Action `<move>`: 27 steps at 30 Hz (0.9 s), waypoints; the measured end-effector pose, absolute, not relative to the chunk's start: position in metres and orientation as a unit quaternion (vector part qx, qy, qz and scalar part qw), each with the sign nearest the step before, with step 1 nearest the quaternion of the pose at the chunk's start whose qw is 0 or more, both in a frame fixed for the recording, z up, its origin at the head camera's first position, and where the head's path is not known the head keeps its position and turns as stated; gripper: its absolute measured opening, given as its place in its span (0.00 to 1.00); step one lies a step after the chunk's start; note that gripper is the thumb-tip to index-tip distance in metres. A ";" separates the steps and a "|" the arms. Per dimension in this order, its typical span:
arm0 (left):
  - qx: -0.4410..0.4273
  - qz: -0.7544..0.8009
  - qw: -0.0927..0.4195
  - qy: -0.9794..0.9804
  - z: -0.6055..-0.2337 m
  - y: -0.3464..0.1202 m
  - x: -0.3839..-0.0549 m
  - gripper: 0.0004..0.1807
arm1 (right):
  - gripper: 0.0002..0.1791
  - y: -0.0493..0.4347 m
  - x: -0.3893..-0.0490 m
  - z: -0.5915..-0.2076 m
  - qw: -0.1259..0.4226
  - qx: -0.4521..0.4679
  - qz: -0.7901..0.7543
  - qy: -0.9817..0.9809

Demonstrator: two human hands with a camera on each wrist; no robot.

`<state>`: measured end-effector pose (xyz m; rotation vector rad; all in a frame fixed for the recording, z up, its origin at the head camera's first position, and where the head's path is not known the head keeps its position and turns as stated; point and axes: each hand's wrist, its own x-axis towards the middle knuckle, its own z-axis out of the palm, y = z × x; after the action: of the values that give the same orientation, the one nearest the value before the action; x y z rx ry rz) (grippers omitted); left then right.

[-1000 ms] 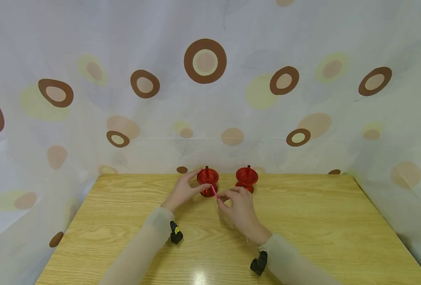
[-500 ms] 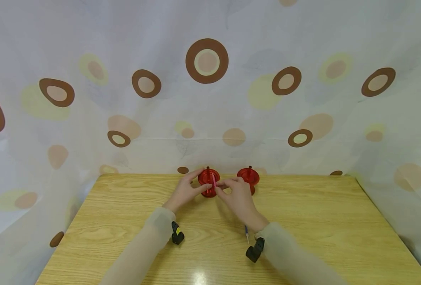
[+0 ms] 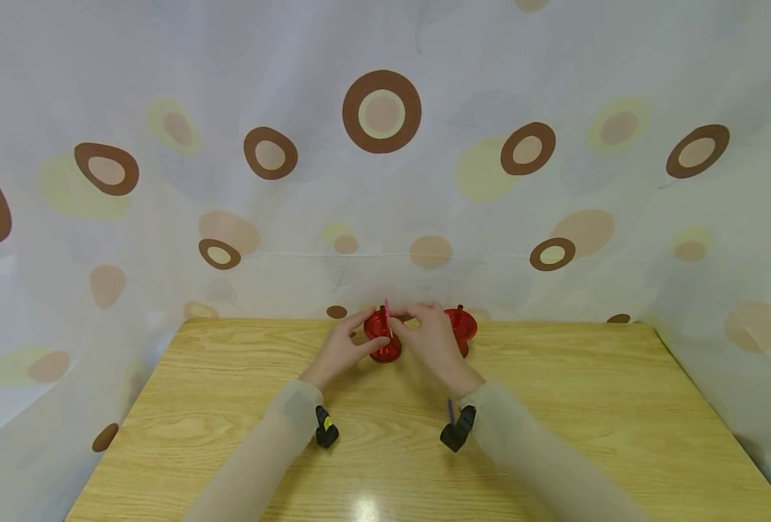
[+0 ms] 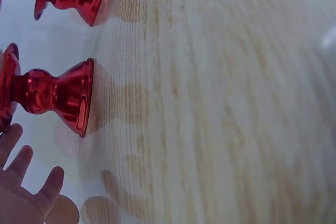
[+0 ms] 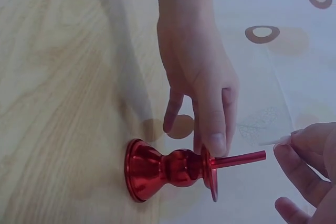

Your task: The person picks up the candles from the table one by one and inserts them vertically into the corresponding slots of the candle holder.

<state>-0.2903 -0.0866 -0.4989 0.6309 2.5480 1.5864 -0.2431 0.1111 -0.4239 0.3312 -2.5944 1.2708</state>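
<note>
Two red metallic candle holders stand at the back of the table. My left hand (image 3: 341, 349) grips the dish of the left candle holder (image 3: 386, 352), thumb on one side and fingers on the other. In the right wrist view that candle holder (image 5: 181, 168) has a thin red post rising from its dish. My right hand (image 3: 432, 342) pinches a slim pink candle (image 3: 387, 304) with a thin white end, upright beside the post. In the right wrist view the white end (image 5: 269, 142) is near the post's tip, apart from it. My right hand partly hides the right candle holder (image 3: 466, 326).
A thin blue stick (image 3: 451, 410) lies on the wooden table (image 3: 228, 413), partly under the right wrist's camera. Behind the table hangs a pale patterned curtain (image 3: 385, 203), close to both candle holders.
My right hand has moved up and away with the pink candle, from in front of the left candle holder to beside its post. My left hand has kept its hold.
</note>
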 end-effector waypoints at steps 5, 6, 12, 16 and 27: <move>0.217 0.514 0.031 0.830 -0.499 -0.087 -0.292 0.40 | 0.11 0.111 -0.252 -0.415 0.102 0.114 0.435 -0.887; 0.219 0.513 0.030 0.829 -0.500 -0.087 -0.292 0.40 | 0.12 0.110 -0.254 -0.414 0.100 0.114 0.437 -0.886; 0.215 0.510 0.028 0.832 -0.500 -0.087 -0.291 0.40 | 0.11 0.109 -0.263 -0.407 0.107 0.131 0.450 -0.877; 0.214 0.506 0.024 0.835 -0.499 -0.086 -0.291 0.40 | 0.11 0.109 -0.267 -0.404 0.111 0.142 0.455 -0.872; 0.215 0.510 0.031 0.833 -0.499 -0.086 -0.291 0.41 | 0.09 0.110 -0.281 -0.403 0.104 0.142 0.473 -0.863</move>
<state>-0.2910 -0.0861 -0.4990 0.6622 2.5657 1.5704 -0.2807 0.1104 -0.4027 0.4189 -2.5465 1.3961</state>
